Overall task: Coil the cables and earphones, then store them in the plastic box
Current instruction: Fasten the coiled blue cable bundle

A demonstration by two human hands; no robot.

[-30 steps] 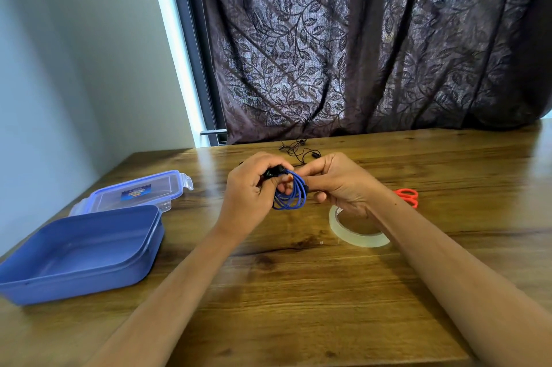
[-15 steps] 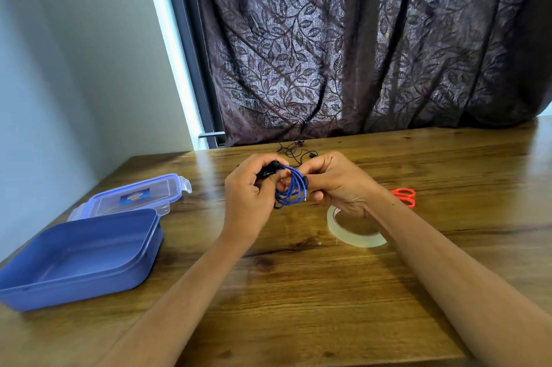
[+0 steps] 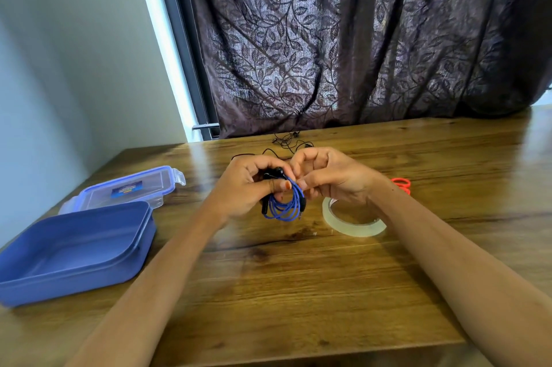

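A coil of blue earphones with black earbuds hangs above the table's middle. My left hand grips the coil at its top, thumb across the loops. My right hand pinches the coil's right side with its fingertips. A thin black cable lies loose on the table just behind my hands. The open blue plastic box stands at the left, and nothing is inside it. Its clear lid with blue clips lies behind it.
A roll of clear tape lies flat under my right wrist. Orange scissor handles show past my right forearm. A dark leaf-patterned curtain hangs behind the wooden table.
The coil hangs lower and more open below my left hand. My right fingers have shifted on the coil's upper right side. The view tilted slightly.
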